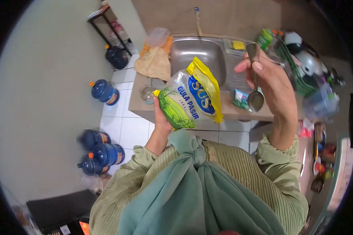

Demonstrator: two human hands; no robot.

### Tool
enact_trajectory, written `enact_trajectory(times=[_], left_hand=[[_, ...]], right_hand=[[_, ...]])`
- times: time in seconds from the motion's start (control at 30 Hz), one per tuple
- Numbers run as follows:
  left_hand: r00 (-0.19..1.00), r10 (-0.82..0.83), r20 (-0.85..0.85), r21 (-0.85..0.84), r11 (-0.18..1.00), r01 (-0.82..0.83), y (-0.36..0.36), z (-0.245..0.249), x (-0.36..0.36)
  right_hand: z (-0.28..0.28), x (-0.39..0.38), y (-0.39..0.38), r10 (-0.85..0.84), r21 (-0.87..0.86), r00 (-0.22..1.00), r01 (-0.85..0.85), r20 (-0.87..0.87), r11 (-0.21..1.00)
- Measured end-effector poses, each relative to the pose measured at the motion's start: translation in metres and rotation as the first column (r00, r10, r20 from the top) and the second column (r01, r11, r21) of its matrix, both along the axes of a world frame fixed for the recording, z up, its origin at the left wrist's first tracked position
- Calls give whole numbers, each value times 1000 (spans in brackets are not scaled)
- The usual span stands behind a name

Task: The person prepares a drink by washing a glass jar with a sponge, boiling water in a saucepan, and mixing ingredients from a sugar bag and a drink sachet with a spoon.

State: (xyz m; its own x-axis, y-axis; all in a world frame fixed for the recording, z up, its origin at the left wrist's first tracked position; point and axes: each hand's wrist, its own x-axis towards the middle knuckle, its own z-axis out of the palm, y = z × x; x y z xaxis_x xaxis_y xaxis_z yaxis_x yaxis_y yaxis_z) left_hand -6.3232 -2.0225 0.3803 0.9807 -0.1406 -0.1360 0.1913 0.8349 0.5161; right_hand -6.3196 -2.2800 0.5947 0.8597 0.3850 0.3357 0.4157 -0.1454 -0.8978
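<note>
A clear plastic bag of sugar (186, 102), printed "GULA PASIR" with a yellow top edge and a green palm design, tilts in front of my body. My left hand (161, 121) grips its lower left side, the fingers mostly hidden behind it. My right hand (277, 82) is raised to the right of the bag, pinching a metal spoon (256, 102) by the handle, bowl downward. Below that hand, a small blue and green packet (239, 96) lies on the counter. A clear glass (147, 94) stands on the counter to the left of the bag.
Behind the bag is a steel sink (219, 47) with a yellow sponge (238, 45) on its right. Cloths (155, 62) lie at the left edge. A green dish rack (296, 72) holds kitchenware at the right. Several blue water jugs (106, 154) stand on the floor at left.
</note>
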Motion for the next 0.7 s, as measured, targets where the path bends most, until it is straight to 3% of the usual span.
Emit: enact_trajectory(times=[0.03,0.07,0.17,0.2,0.27,0.33,0.5,0.57,0.6,0.63,0.67,0.7], left_hand=[[999,48,-22,34,998,-47,8,4,10],[995,96,-40,64,994,-94,15,8,20],[970,240,39,55,969,-242,24,10,13],[952,298,74,70,950,-303,25,12,15],[925,364,111,58,927,-371,24,9,12],[898,404,172,119,897,-427,27,5,6],[833,515,203,138,827,-545,30,8,6],[825,508,249,157,819,-552,30,5,7],[808,534,248,149,803,-577,29,3,7],[795,561,231,157,785,-600,28,0,7],[782,585,214,166,767,-619,30,2,6],[783,580,225,191,762,-619,32,2,6]], right_hand=[[4,20,4,-21,-23,980,26,199,999],[7,38,3,16,-15,979,-13,202,1000],[4,56,-6,-144,225,974,102,178,969],[0,72,-13,-152,234,976,113,156,966],[-20,96,-18,2,375,997,-33,83,926],[-41,103,4,-6,384,996,-30,91,923],[-89,127,44,56,152,979,-87,198,985],[-101,137,46,187,286,982,-188,34,940],[-104,144,50,217,278,976,-218,36,935],[-106,154,54,393,359,902,-312,-178,880],[-104,161,61,548,452,752,-371,-367,812],[-103,162,70,608,470,665,-408,-434,782]])
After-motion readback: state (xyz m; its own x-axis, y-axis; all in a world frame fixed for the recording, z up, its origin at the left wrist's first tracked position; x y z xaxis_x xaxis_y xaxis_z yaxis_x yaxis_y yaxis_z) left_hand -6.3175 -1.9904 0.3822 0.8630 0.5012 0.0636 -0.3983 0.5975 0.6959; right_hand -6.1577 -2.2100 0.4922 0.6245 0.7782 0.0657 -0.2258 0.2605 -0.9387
